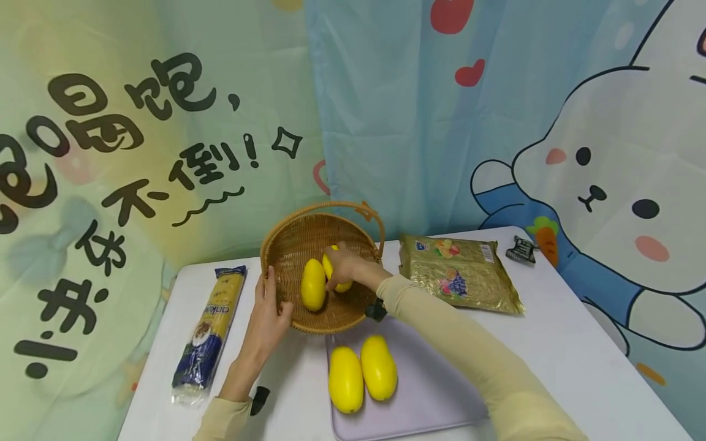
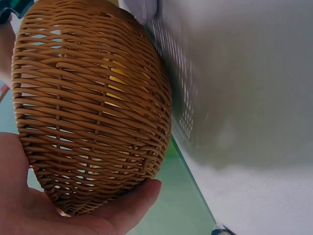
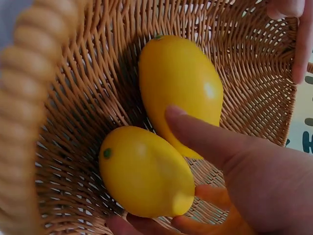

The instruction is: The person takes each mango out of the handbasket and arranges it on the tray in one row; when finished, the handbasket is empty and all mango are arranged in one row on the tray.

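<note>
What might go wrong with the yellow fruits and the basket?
The basket looks tipped toward the person, so if the left grip on its rim slips, fruit might roll out. The held fruit lies close beside its neighbour, so the right grip could knock that one. On the tray, the left-hand fruit in the head view lies near the edge, so a bump might roll it off.

On the left part of the white bench (image 1: 584,361) lies a long packet (image 1: 209,331), yellow and blue, with a transparent near end. On the right part there is a flat golden bag (image 1: 462,275), printed with fruits, and near it, farther right, a small dark packet (image 1: 521,250). Behind hangs a curtain (image 1: 369,122), which carries black writing (image 1: 127,208), red hearts (image 1: 452,15) and a white cartoon animal (image 1: 607,196).
</note>
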A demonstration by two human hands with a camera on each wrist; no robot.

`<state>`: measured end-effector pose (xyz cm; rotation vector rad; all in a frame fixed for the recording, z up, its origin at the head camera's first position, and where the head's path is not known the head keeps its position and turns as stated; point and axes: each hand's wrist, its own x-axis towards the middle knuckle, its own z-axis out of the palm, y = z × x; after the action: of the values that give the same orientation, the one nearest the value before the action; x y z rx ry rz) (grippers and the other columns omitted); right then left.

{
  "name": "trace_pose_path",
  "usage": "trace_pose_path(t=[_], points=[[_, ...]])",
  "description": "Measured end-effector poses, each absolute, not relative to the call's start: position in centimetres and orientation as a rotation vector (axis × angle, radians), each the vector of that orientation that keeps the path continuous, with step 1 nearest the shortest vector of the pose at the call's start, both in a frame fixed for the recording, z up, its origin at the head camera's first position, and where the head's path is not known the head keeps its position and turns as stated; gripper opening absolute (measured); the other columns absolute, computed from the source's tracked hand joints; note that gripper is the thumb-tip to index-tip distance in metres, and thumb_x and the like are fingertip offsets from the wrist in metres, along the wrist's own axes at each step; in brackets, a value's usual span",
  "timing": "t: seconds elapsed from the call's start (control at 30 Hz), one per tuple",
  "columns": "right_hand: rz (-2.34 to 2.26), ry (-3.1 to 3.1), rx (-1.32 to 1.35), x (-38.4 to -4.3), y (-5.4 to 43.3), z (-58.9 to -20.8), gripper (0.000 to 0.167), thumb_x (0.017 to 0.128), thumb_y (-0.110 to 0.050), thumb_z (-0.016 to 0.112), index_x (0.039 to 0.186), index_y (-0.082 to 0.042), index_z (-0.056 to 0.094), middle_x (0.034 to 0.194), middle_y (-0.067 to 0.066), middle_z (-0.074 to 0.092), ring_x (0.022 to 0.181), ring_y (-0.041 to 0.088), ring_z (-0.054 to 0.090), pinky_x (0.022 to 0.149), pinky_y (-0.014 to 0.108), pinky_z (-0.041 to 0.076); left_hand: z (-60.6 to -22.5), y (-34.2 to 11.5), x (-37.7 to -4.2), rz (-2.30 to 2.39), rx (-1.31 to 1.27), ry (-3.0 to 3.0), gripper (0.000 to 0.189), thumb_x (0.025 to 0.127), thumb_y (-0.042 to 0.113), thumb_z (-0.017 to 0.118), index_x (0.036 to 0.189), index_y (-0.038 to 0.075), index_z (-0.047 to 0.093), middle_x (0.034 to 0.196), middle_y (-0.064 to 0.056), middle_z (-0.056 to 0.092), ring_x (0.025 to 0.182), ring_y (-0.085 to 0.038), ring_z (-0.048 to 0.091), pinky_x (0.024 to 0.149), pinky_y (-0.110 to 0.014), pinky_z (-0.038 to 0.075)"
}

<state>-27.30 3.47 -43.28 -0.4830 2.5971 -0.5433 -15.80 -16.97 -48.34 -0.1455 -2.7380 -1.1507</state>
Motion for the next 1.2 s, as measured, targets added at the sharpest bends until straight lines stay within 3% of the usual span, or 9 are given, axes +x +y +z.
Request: trace_pose_path(t=[0.1, 0.23, 0.33, 0.53, 0.7, 0.83, 1.2], points=[[-0.529, 2.614, -0.489, -27.3, 3.3, -43.6, 0.097, 0.083, -0.018, 0.085, 0.161, -0.014, 0.028, 0.162, 0.023, 0.021, 0.123, 0.035, 0.054, 0.093, 0.043, 0.051, -48.4, -17.0, -15.8, -1.152, -0.145, -2.733, 0.083, 0.096, 0.011, 0.055, 0.164, 0.009, 0.007, 0.168, -0.025, 0.005, 0.093, -0.035, 0.059, 0.068, -0.036, 0.047], [-0.549, 2.625, -0.485, -27.3, 3.3, -43.8, 0.097, 0.08, -0.011, 0.085, 0.16, -0.015, 0.03, 0.162, 0.021, 0.021, 0.125, 0.033, 0.052, 0.093, 0.042, 0.051, -48.5, -17.1, -15.8, -1.166, -0.134, -2.728, 0.082, 0.097, 0.013, 0.054, 0.164, 0.008, 0.007, 0.168, -0.025, 0.004, 0.115, -0.04, 0.056, 0.083, -0.045, 0.05], [-0.559, 2.63, -0.49, -27.3, 3.6, -43.9, 0.097, 0.081, -0.011, 0.085, 0.16, -0.015, 0.029, 0.163, 0.021, 0.021, 0.127, 0.033, 0.051, 0.094, 0.042, 0.05, -48.5, -17.0, -15.8, -1.179, -0.134, -2.728, 0.083, 0.096, 0.011, 0.054, 0.164, 0.008, 0.007, 0.168, -0.026, 0.004, 0.121, -0.041, 0.053, 0.088, -0.048, 0.049], [-0.551, 2.637, -0.499, -27.4, 3.9, -44.0, 0.097, 0.083, -0.015, 0.084, 0.162, -0.014, 0.026, 0.164, 0.021, 0.018, 0.135, 0.035, 0.047, 0.099, 0.044, 0.049, -48.6, -17.0, -15.9, -1.185, -0.133, -2.729, 0.083, 0.096, 0.01, 0.055, 0.164, 0.008, 0.007, 0.168, -0.027, 0.005, 0.111, -0.04, 0.056, 0.08, -0.044, 0.049], [-0.532, 2.666, -0.526, -27.4, 4.1, -43.5, 0.099, 0.083, -0.016, 0.084, 0.162, -0.012, 0.025, 0.164, 0.023, 0.018, 0.138, 0.039, 0.045, 0.103, 0.047, 0.048, -48.8, -17.2, -16.1, -1.185, -0.12, -2.723, 0.082, 0.096, 0.009, 0.054, 0.164, 0.007, 0.008, 0.168, -0.026, 0.006, 0.122, -0.041, 0.052, 0.092, -0.049, 0.048], [-0.548, 2.676, -0.56, -27.0, 4.4, -42.8, 0.098, 0.082, -0.016, 0.084, 0.161, -0.011, 0.026, 0.164, 0.024, 0.018, 0.133, 0.039, 0.05, 0.098, 0.045, 0.051, -48.9, -17.3, -16.1, -1.198, -0.114, -2.727, 0.082, 0.097, 0.01, 0.054, 0.164, 0.008, 0.007, 0.168, -0.025, 0.005, 0.128, -0.042, 0.049, 0.097, -0.051, 0.047], [-0.582, 2.689, -0.622, -25.3, 5.2, -40.7, 0.1, 0.083, -0.017, 0.084, 0.163, -0.014, 0.023, 0.165, 0.023, 0.015, 0.13, 0.037, 0.052, 0.087, 0.038, 0.053, -48.5, -17.2, -16.0, -1.175, -0.137, -2.74, 0.082, 0.097, 0.011, 0.053, 0.164, 0.006, 0.006, 0.168, -0.027, 0.004, 0.124, -0.043, 0.052, 0.09, -0.049, 0.048]])
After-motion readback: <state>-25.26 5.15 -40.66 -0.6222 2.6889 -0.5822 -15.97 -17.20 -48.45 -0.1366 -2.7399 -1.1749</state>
